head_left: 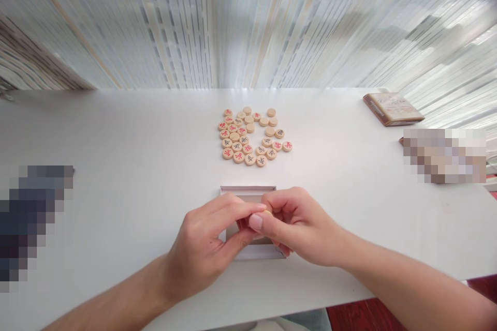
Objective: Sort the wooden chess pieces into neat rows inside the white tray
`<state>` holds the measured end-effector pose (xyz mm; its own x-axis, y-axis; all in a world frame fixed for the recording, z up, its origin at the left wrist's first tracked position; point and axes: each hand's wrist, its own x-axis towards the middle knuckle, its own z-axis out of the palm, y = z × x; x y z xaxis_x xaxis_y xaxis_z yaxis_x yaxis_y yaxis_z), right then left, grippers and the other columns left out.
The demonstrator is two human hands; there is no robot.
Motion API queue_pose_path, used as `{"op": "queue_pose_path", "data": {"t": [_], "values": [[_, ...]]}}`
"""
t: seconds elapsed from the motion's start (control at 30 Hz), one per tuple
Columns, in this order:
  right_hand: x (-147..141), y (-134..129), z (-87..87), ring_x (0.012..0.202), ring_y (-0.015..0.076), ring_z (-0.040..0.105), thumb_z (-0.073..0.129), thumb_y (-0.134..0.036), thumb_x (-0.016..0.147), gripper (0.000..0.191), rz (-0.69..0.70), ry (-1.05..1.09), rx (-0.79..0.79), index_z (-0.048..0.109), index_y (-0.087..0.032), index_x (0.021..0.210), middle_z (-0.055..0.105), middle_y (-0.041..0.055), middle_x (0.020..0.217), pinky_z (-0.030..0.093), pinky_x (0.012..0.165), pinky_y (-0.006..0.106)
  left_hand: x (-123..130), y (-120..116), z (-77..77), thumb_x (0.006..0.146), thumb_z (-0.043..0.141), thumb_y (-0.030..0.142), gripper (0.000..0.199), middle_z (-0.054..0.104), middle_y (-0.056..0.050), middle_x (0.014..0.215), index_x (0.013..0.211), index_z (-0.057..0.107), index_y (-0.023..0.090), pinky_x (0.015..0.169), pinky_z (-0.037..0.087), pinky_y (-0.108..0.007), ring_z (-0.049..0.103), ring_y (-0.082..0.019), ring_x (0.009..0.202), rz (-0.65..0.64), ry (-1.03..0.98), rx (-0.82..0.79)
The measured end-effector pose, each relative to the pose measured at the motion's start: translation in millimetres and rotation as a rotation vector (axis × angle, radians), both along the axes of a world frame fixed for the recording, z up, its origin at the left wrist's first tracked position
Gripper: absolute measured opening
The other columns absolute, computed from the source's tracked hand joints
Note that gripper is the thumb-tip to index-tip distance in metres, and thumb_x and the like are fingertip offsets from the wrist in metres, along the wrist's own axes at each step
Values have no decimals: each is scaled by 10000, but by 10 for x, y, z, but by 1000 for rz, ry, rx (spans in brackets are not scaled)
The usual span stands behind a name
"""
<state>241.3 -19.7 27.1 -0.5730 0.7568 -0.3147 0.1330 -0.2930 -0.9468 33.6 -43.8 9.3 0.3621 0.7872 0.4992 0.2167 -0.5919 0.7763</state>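
Observation:
Above a shallow white-rimmed box (258, 253), my two hands meet at the fingertips. My right hand (306, 227) is closed, its thumb and curled forefinger pinching a small Chinese chess piece (268, 212), of which only a pale edge shows. From the other side, the thumb and fingers of my left hand (212, 235) close in on the same piece; its face is hidden. Beyond the box lies a loose cluster of round wooden Chinese chess pieces (237, 146), some with red or black characters upward, others with blank sides up.
On the white table (135, 165), a brown-and-cream flat box (398, 107) lies at the far right. A blurred-out object (442, 155) is beside it, and a dark blurred-out one (31, 222) is at the left. A striped curtain (233, 20) hangs behind the table.

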Motion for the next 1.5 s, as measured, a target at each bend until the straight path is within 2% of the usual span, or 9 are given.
{"op": "queue_pose_path", "data": {"t": [0.37, 0.63, 0.87, 1.1, 1.17, 1.23, 1.33, 1.43, 1.5], "values": [[42, 31, 28, 582, 113, 511, 554, -441, 1045, 373, 70, 132, 45, 550, -185, 775, 555, -12, 699, 432, 545, 242, -28, 0, -18, 985, 687, 86, 323, 730, -25, 980, 1291, 712, 189, 799, 590, -226, 682, -125, 863, -1, -84, -102], [34, 12, 3, 559, 85, 404, 751, -433, 961, 381, 68, 189, 24, 537, -183, 769, 472, -57, 637, 324, 513, 226, -12, -6, 4, 991, 700, 97, 287, 737, -32, 981, 1271, 700, 159, 784, 567, -203, 684, -112, 852, 9, -8, 14], [26, 12, 4, 584, 82, 396, 735, -400, 958, 336, 86, 173, 33, 560, -168, 789, 476, -35, 724, 317, 528, 235, 2, -6, 32, 982, 699, 81, 279, 722, -24, 955, 1254, 698, 143, 791, 562, -198, 679, -108, 835, 18, 17, 50], [42, 41, 8, 577, 102, 429, 614, -261, 903, 198, 84, 128, 54, 551, -181, 734, 509, -27, 674, 344, 524, 241, 0, -3, 27, 976, 701, 87, 280, 732, -28, 944, 1247, 708, 157, 770, 568, -209, 679, -117, 826, 25, -3, 36], [58, 40, -8, 591, 110, 466, 581, -241, 906, 128, 61, 112, 107, 591, -175, 797, 563, -13, 705, 384, 536, 244, -6, -1, 12, 975, 705, 98, 273, 733, -26, 936, 1238, 718, 169, 768, 577, -218, 676, -122, 822, 32, -30, -6], [70, 32, -31, 625, 122, 521, 607, -222, 914, 73, -7, 109, 247, 633, -172, 960, 624, 0, 771, 438, 563, 251, -15, 2, -7, 975, 723, 135, 246, 739, -30, 946, 1216, 733, 181, 770, 589, -230, 683, -131, 824, 48, -68, -81], [71, 23, -64, 667, 127, 592, 701, -159, 892, 287, -103, 123, 529, 650, -183, 1174, 688, 28, 908, 510, 604, 266, -29, 12, -27, 977, 751, 210, 207, 756, -45, 960, 1183, 756, 187, 773, 602, -249, 712, -152, 839, 71, -128, -193], [52, 24, -79, 680, 132, 631, 747, -138, 913, 197, -116, 128, 734, 732, -186, 1104, 715, 41, 885, 546, 626, 272, -30, 25, -14, 984, 752, 248, 130, 765, -41, 894, 1087, 786, 177, 738, 585, -242, 709, -149, 792, 84, -141, -213], [30, 26, -78, 705, 140, 667, 729, -152, 958, 101, -109, 134, 715, 763, -185, 1048, 740, 48, 852, 568, 638, 263, -26, 30, 12, 988, 743, 242, 94, 757, -24, 809, 964, 792, 166, 695, 557, -221, 683, -127, 719, 99, -120, -208]]}}
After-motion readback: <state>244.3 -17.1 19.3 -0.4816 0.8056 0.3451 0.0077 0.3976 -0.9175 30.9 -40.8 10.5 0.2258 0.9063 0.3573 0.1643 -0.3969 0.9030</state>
